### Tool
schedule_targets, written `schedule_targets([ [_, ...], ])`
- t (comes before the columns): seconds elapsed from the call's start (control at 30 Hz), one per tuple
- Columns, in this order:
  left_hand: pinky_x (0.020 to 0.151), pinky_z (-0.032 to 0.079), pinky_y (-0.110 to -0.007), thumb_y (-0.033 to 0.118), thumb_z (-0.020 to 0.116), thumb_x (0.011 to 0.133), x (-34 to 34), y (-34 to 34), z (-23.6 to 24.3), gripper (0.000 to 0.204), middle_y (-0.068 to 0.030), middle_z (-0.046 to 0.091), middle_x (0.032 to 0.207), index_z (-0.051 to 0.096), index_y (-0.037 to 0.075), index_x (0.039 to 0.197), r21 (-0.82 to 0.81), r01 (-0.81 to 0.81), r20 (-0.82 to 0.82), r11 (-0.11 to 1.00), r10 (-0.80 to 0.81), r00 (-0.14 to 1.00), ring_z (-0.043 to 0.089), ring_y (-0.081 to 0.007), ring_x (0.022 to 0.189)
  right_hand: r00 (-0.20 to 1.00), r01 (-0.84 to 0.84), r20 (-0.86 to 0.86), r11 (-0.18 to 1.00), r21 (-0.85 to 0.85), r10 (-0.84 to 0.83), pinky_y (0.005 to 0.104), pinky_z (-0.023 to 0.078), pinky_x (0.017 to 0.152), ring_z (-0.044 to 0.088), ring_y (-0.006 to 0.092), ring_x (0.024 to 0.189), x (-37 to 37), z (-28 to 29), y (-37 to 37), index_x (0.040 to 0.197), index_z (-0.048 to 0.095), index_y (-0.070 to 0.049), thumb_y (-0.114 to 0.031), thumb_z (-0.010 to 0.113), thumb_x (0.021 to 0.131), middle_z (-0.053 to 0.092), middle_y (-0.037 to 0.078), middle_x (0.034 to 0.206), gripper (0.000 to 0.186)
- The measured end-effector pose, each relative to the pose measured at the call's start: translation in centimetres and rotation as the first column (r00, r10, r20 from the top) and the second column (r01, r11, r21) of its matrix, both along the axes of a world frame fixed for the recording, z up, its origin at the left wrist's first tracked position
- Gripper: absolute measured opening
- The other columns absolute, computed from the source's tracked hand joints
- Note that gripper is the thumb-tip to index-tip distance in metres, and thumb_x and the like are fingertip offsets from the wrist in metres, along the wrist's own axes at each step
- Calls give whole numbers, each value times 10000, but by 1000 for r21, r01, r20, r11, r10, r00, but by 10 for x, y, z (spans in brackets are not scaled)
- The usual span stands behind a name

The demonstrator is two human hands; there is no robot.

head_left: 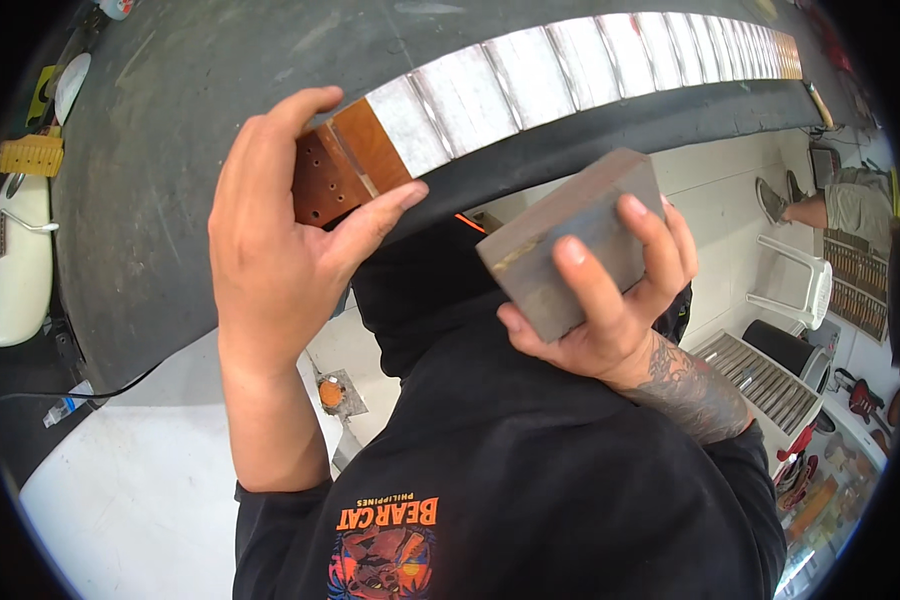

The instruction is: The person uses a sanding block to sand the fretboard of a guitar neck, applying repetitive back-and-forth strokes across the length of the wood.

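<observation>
A long guitar neck (530,80) runs along the edge of the dark table, from the middle to the far right. Pale strips cover its face between the frets, and its near-left end is bare brown wood with several small holes. My left hand (275,200) grips that wooden end, thumb on the near edge and fingers over the far side. In my right hand (620,305) is a thick grey-brown rectangular block (560,245), tilted and held in front of the neck without touching it. Its underside is partly hidden.
The dark tabletop (160,180) stretches behind the neck. On the left lie a white guitar body (15,270) and a yellowish headstock (30,155). A black cable (120,390) crosses a white surface. At right are a white plastic chair (795,280) and a person's legs (820,210).
</observation>
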State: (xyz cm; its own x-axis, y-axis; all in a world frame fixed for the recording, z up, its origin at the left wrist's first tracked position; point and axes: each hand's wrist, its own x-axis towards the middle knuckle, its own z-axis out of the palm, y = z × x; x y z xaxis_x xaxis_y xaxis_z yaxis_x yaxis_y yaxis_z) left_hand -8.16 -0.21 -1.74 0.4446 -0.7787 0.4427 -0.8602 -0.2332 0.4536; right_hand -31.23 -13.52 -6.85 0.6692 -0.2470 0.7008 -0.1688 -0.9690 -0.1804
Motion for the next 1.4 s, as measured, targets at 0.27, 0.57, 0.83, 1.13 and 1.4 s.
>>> schedule_targets([
  [0.27, 873, 500, -371, 305, 938, 731, 7, 2, -6, 590, -90, 624, 1153, 681, 52, 1198, -19, 11, 185, 1000, -8, 983, 588, -280, 1023, 986, 22, -169, 999, 26, -17, 588, 375, 1108, 405, 452, 1386, -22, 10, -23, 1485, 517, -124, -454, 869, 740, 342, 277, 1550, 888],
  [0.57, 895, 481, -385, 342, 928, 723, 5, 2, 0, 611, -100, 656, 1134, 661, 32, 1176, 72, -20, 111, 997, 12, 994, 582, -301, 1027, 996, -30, -85, 999, 35, 32, 516, 428, 1111, 436, 445, 1373, 7, 37, -40, 1479, 544, -65, -361, 875, 756, 351, 300, 1536, 848],
  [0.83, 892, 470, -403, 342, 924, 719, 5, 2, 2, 636, -123, 634, 1148, 643, 25, 1193, 74, 18, 39, 997, -21, 999, 565, -323, 1040, 993, 27, -113, 999, -25, -30, 506, 382, 1109, 480, 421, 1311, 41, 50, -40, 1340, 696, -80, -403, 860, 742, 474, 287, 1491, 699],
  [1.13, 895, 465, -419, 415, 919, 698, 4, 0, 1, 714, -139, 598, 1169, 632, 19, 1218, 123, -10, 8, 992, 9, 1000, 540, -331, 1053, 987, 101, -129, 994, 30, -97, 451, 399, 1057, 574, 341, 1173, 100, 61, -59, 1279, 758, -145, -332, 866, 692, 629, 223, 1349, 626],
  [1.4, 896, 456, -421, 469, 900, 700, 0, -2, 8, 737, -137, 609, 1168, 634, 12, 1213, 172, -18, 13, 985, 16, 1000, 530, -332, 1041, 981, 120, -164, 991, 60, -109, 478, 406, 1037, 580, 371, 1226, 51, 59, -38, 1256, 752, -184, -410, 886, 679, 625, 252, 1346, 633],
])
